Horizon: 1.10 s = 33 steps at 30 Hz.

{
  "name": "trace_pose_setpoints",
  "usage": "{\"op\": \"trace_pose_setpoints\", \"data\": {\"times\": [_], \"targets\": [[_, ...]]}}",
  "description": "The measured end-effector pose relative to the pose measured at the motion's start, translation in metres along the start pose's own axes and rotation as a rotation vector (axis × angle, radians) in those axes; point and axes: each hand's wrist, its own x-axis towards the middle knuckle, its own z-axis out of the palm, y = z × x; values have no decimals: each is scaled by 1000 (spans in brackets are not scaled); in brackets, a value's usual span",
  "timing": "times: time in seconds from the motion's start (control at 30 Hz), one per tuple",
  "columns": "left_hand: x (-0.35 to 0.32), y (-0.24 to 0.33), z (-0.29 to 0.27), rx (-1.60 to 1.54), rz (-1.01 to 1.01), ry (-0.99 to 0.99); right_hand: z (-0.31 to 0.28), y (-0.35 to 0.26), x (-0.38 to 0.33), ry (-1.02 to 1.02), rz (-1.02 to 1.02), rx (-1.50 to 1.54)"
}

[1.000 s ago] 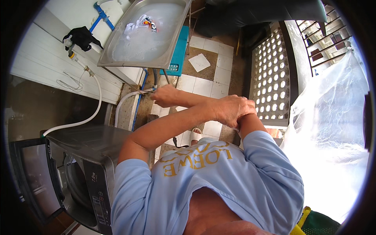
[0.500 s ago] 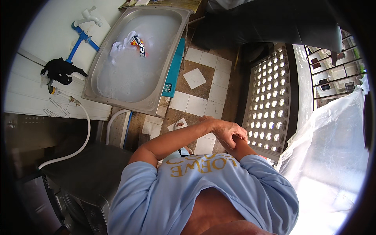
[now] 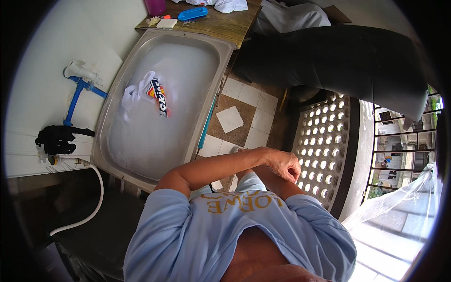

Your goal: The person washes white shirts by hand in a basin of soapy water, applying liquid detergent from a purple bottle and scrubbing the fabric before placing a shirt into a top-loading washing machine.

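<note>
My left hand (image 3: 283,164) reaches across my body with its fingers bent, at my right forearm. Whether anything is pinched in those fingers I cannot make out. The right forearm (image 3: 277,184) slants under the left one, and my right hand is hidden behind it. Ahead and to the left, apart from both hands, is a large metal basin (image 3: 100,145) of cloudy water. A white garment (image 3: 137,94) with a bright multicoloured print lies partly under the surface.
A white tap (image 3: 82,71) on blue pipe and a black cloth (image 3: 58,139) are by the left wall. Beyond the basin, a wooden board (image 3: 221,26) bears a blue brush (image 3: 192,13). A dark covered bulk (image 3: 338,66) extends far right, above a perforated block wall (image 3: 322,145).
The view has tilted up, so the basin sits lower and the wooden board shows more. My left hand has slid slightly along the right forearm. The right hand's visible part is now hidden.
</note>
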Motion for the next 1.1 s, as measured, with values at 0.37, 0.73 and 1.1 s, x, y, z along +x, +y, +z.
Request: {"op": "trace_pose_setpoints", "data": {"times": [0.37, 0.73, 1.1], "targets": [[56, -158, -172, -601, -376, -381, -127, 121, 60, -94, -19, -63], [76, -187, -230, -972, -267, -282, -196, 193, 90, -172, -25, -55], [55, -163, -261, -919, -188, -206, -228, 173, 101, -175, -15, -91]]}}
